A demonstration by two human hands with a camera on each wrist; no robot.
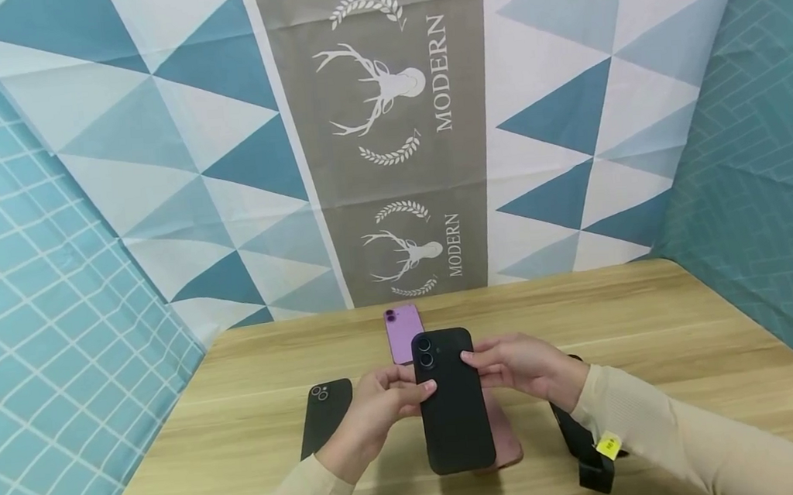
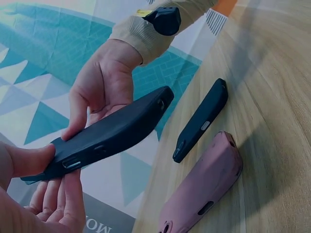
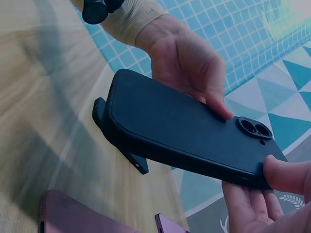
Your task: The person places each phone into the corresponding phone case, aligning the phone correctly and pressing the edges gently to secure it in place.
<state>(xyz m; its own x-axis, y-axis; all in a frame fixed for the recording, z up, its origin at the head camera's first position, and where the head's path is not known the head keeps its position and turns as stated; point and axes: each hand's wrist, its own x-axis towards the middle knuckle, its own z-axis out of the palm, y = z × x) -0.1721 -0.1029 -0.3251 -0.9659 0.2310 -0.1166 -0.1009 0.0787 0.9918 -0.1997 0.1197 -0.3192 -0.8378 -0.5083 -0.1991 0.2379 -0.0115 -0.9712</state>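
While “MODERN” (image 1: pixel 440 73) marks grey cloth (image 1: pixel 391 182), I pinch a black rectangular phone (image 1: pixel 457 414) by its edges — left hand (image 1: pixel 381 404), right hand (image 1: pixel 525 365) — above wooden tabletop (image 1: pixel 693 379).

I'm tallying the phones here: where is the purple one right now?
In the head view, the purple phone lies near the far edge of the wooden table, up and left of the black phone held above the table.

A wood table (image 1: pixel 653 313) and lots of blue
The back wall (image 1: pixel 561 114) has blue and white triangles and a brown stripe (image 1: pixel 398 181) with white deer heads (image 1: pixel 406 83). The left wall (image 1: pixel 26 253) has white lines making squares, and the right wall (image 1: pixel 761 172) is blue-green.
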